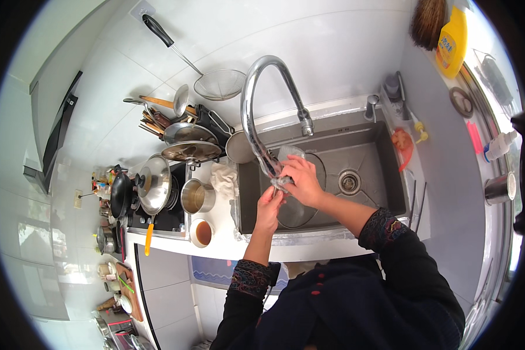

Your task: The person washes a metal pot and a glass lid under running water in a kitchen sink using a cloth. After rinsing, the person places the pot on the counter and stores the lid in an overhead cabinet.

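Note:
Both my hands meet over the left side of a dark grey sink (pixel 363 148), in front of the chrome faucet's base. My right hand (pixel 304 181) grips a crumpled silvery-grey item (pixel 281 180), perhaps a wire scrubber or plastic film. Just below it, my left hand (pixel 269 210) pinches a thin metallic piece (pixel 275 191), mostly hidden by the fingers. Translucent crumpled plastic (pixel 291 152) shows behind my right fingers. Under the hands a round clear lid or bowl (pixel 297 214) rests in the sink, partly covered by my right hand and forearm.
The curved chrome faucet (pixel 253 96) rises close above the hands. Left of the sink are a cloth (pixel 224 179), a steel pot (pixel 197 196) and a cup of brown liquid (pixel 202 232). Beyond stands a lidded pan (pixel 154 183) on the stove. Two chopsticks (pixel 413 203) lie right.

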`<state>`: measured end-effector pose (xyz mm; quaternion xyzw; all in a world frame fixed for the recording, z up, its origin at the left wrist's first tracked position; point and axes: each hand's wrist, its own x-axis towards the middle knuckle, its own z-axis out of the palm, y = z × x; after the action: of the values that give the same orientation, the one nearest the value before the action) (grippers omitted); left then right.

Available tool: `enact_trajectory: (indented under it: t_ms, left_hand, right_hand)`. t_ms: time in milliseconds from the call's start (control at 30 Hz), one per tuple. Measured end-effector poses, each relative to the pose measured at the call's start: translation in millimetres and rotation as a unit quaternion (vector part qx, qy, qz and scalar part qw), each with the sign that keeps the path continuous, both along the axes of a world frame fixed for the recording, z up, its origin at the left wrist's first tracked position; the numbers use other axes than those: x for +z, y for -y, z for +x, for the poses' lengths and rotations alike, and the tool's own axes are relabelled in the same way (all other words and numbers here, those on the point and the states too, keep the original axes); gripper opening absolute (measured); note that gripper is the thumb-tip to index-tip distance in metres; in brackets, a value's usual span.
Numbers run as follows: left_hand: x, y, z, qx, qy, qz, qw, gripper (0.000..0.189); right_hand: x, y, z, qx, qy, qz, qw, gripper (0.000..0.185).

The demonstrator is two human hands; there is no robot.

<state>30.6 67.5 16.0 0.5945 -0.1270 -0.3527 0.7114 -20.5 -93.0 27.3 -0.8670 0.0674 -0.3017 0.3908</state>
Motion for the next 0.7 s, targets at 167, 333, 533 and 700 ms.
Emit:
enact_trajectory:
  t_ms: [167, 333, 533, 700]
  left_hand:
    - [13.8, 5.9, -4.4, -0.004, 0.002, 0.008, 1.0, 0.028]
    - [-5.8, 0.8, 2.3, 0.005, 0.033, 0.027, 0.999, 0.028]
    - [11.0, 12.1, -6.0, 0.018, -0.019, 0.005, 1.0, 0.026]
    - [-5.8, 3.3, 3.3, 0.031, -0.004, 0.007, 0.999, 0.028]
  right_hand:
    - [-25.3, 38.6, 12.5, -0.107, -0.056, 0.145, 0.982, 0.017]
    - [-6.0, 0.6, 3.8, 0.048, 0.052, -0.029, 0.997, 0.022]
    - [-32.1, 20.5, 20.8, -0.096, -0.05, 0.153, 0.982, 0.028]
    - [-14.9, -9.6, 10.6, -0.043, 0.034, 0.005, 0.999, 0.032]
